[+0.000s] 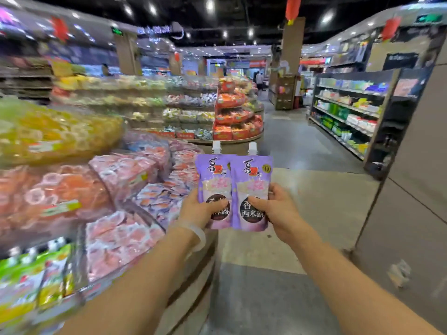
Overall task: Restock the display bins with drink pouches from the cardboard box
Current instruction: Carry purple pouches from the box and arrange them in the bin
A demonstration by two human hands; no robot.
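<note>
Each hand [202,209] [275,206] grips a purple pouch [212,175] [252,180]; bins [101,180] full.

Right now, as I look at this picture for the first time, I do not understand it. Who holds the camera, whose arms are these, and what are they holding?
No machine is here. The one picture comes from a camera worn on a person's head, looking forward and down, so the two arms are that person's own. The left hand grips one purple drink pouch, and the right hand grips a second purple pouch, side by side and upright, white caps on top. To the left stands a round display stand with bins of pink and orange packets. Ahead runs a shop aisle with shelves. No cardboard box is in view.
</note>
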